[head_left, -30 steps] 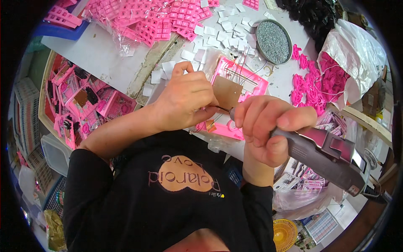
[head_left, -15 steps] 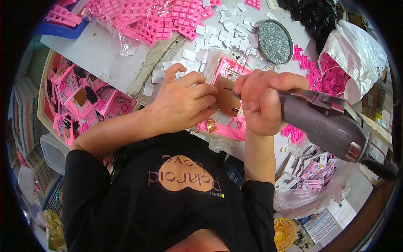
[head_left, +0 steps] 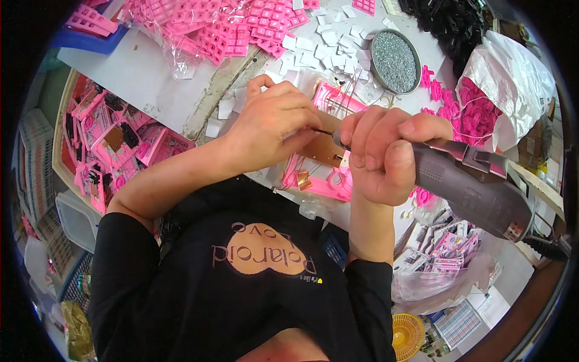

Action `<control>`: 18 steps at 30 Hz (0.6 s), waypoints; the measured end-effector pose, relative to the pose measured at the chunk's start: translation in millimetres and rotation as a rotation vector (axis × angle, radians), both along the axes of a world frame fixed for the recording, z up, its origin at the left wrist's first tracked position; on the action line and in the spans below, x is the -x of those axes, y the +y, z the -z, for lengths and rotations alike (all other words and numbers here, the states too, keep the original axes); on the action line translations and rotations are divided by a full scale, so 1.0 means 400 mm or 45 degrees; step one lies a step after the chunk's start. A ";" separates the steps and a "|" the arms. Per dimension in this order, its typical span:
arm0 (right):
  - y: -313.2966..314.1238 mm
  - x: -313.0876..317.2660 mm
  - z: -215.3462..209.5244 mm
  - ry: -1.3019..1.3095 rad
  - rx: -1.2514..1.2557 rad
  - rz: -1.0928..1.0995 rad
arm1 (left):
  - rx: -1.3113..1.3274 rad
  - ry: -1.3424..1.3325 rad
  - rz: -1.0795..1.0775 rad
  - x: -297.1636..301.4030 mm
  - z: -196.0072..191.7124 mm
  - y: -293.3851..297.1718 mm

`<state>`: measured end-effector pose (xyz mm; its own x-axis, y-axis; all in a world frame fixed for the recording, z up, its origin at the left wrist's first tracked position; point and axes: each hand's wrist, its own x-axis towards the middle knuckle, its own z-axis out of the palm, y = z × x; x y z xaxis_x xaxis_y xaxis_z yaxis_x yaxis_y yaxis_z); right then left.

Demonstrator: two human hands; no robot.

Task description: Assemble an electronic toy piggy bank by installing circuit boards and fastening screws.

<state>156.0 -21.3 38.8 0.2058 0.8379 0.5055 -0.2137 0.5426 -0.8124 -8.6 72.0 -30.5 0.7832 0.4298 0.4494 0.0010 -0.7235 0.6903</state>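
Observation:
My right hand [head_left: 395,154] grips a dark grey electric screwdriver [head_left: 473,190], its body pointing left. The thin bit reaches the fingertips of my left hand [head_left: 271,120], which pinch together around its tip. Whatever sits between those fingertips is too small and covered to make out. Below both hands lies a pink plastic casing [head_left: 329,187] with a brown board [head_left: 319,151] across its middle and thin wires. My hands hide part of the casing and the board.
Beyond the casing, a round metal bowl [head_left: 406,90] holds small screws [head_left: 395,60]. White paper pieces [head_left: 307,59] and pink keypads [head_left: 211,30] lie around it. A bin [head_left: 62,142] of pink assemblies stands left. Pink parts in a white bag [head_left: 512,66] and black parts [head_left: 446,24] lie right.
My left hand has moved right and its fingers have closed at the bit's tip. The screwdriver has shifted slightly right and down with my right hand.

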 end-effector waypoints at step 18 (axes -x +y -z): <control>0.024 0.030 0.028 -0.039 0.058 0.245 | -0.262 0.299 0.155 0.066 -0.043 -0.055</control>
